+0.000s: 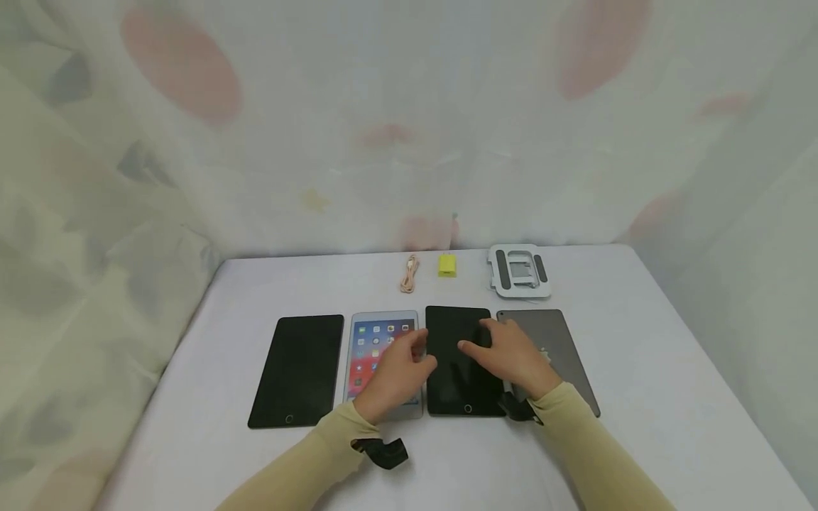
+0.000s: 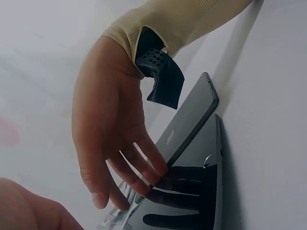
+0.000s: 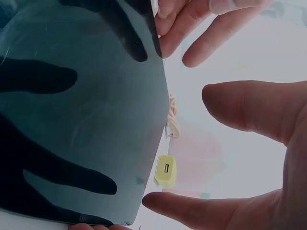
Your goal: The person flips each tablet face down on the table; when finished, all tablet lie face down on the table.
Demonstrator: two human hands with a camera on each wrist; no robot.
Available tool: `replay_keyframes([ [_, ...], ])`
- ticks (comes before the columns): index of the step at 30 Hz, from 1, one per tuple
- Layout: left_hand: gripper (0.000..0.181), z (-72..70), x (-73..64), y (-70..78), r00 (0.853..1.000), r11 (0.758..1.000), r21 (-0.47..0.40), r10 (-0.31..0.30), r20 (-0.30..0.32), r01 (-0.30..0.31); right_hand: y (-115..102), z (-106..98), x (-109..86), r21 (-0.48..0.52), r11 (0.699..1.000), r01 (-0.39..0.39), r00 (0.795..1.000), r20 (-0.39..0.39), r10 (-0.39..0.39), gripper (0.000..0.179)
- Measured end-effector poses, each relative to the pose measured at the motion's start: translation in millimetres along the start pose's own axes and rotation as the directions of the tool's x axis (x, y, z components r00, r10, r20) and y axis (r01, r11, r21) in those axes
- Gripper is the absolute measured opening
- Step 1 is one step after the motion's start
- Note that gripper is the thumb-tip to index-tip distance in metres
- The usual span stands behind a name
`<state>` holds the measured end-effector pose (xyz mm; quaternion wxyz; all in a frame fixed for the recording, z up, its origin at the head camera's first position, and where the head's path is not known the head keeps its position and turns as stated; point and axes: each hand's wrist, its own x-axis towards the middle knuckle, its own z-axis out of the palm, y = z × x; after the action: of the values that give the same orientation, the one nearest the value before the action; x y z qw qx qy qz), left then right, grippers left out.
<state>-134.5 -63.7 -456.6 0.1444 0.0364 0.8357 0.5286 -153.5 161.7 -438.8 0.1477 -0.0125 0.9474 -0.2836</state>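
A black-screened tablet (image 1: 452,390) lies face up between the two hands. My left hand (image 1: 393,376) is over the right part of a white tablet (image 1: 366,348) with a lit home screen, its fingertips near the black tablet's left edge. Over the black tablet's right edge is my right hand (image 1: 516,358), thumb and forefinger spread apart. Both hands appear to hold nothing; contact with the edges is hard to tell. A grey tablet (image 1: 565,344) lies back up under the right forearm side. Another black tablet (image 1: 297,372) lies at the far left. Finger reflections show on the glass (image 3: 110,96).
Along the table's back are a coiled pinkish cable (image 1: 409,275), a yellow charger block (image 1: 447,265) and a folded white stand (image 1: 520,272) with dark pads. Patterned cloth (image 1: 358,184) hangs behind the white table (image 1: 645,341).
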Motion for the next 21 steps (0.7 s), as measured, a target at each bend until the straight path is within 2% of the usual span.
replay_keyframes([
  [7, 0.060, -4.7, -2.4, -1.2, 1.000, 1.000, 0.020, 0.008, -0.019, -0.008, -5.3, 2.0, 0.2, -0.008, 1.000, 0.017, 1.000, 0.007, -0.017, 0.081],
  [14, 0.060, -8.0, -0.5, 1.4, 1.000, 1.000, 0.009, -0.014, -0.004, 0.014, -5.2, 2.2, -0.3, -0.014, 1.000, 0.016, 1.000, -0.001, -0.016, 0.081],
  [21, 0.058, -14.4, 3.4, 3.3, 1.000, 1.000, -0.011, -0.014, -0.028, 0.014, -1.7, 2.6, -0.7, 0.016, 1.000, 0.011, 1.000, 0.012, -0.011, 0.081],
])
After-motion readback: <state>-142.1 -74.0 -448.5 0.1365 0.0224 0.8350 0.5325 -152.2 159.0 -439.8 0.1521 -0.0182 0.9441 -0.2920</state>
